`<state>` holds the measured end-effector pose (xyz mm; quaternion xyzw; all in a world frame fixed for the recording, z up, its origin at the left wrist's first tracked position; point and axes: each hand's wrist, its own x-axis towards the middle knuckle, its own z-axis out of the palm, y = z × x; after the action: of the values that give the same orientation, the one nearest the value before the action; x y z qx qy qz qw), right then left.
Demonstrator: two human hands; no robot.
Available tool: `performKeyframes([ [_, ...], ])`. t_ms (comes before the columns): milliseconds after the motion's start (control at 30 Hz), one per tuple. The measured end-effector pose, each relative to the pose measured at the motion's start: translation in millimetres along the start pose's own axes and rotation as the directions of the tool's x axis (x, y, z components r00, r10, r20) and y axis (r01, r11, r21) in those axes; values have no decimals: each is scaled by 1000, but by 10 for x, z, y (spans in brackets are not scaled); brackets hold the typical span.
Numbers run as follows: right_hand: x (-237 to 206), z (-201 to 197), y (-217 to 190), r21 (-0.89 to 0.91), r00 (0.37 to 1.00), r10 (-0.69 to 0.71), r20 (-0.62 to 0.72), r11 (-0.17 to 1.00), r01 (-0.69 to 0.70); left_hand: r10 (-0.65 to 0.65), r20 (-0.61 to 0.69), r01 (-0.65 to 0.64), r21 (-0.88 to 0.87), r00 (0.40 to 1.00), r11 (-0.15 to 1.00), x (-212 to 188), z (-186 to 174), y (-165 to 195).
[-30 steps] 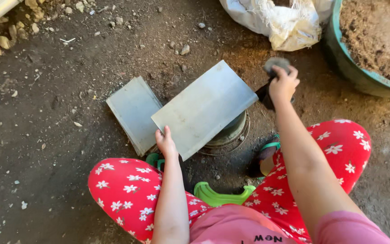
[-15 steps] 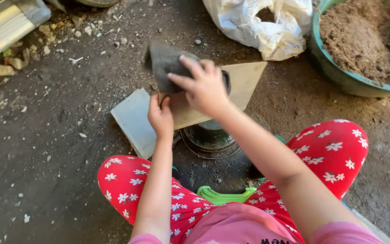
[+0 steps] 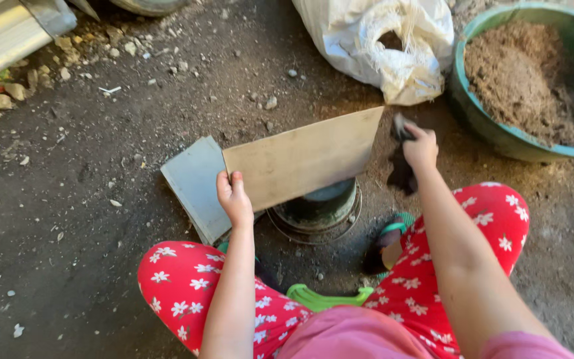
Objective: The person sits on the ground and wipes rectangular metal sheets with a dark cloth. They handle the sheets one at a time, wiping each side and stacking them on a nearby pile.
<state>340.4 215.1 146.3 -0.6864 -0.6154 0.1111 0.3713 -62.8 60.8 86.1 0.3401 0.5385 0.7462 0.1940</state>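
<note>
My left hand [image 3: 232, 197] grips the near left edge of a flat rectangular tile [image 3: 303, 158], tilted up so its tan face shows. The tile rests over a round metal stand [image 3: 317, 211] on the ground. My right hand [image 3: 420, 147] is closed on a dark rag [image 3: 401, 171] at the tile's right edge. A second grey tile [image 3: 194, 183] lies flat on the ground just left of the held one. My knees in red flowered trousers frame the stand.
A green basin [image 3: 499, 136] filled with brown sandy mix stands at the upper right. A white sack [image 3: 383, 43] sits behind the tile. Corrugated metal [image 3: 1, 40] and loose stones lie at the upper left. A green stool edge [image 3: 327, 298] shows between my legs.
The right hand with the rag has swept from over the tile's middle to its right edge. The left hand has tipped the tile further up, showing its tan face.
</note>
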Motion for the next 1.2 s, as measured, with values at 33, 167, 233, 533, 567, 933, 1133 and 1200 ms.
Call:
performKeyframes([
  [33, -24, 30, 55, 141, 996, 72, 54, 987, -79, -8, -9, 7, -71, 1000, 997, 17, -7, -19],
  [167, -116, 67, -59, 759, 912, 238, 335, 506, -411, -101, -116, 59, -324, 988, 944, 74, -93, -100],
  [233, -101, 65, -260, 885, 911, 176, 373, 228, -407, -134, -152, 56, -431, 979, 901, 73, -95, -114],
  [533, -569, 622, -1534, 970, 953, 255, 162, 139, -202, -356, -81, 221, -652, 931, 725, -291, 589, 219],
  [567, -744, 749, -1573, 960, 963, 244, 116, 221, -172, -377, -103, 219, -664, 920, 715, -293, 625, 228],
  [933, -1274, 546, -651, 565, 890, -451, 73, 754, 336, -96, -302, -27, -379, 948, 925, 205, 299, -252],
  [1133, -502, -53, -89, 847, 977, 189, 94, 501, -178, 621, 404, -723, 176, 672, 668, -323, 259, -64],
  [1200, -403, -176, 21, 919, 979, 192, 69, 369, -137, 624, 646, -877, 159, 439, 453, -479, 198, -28],
])
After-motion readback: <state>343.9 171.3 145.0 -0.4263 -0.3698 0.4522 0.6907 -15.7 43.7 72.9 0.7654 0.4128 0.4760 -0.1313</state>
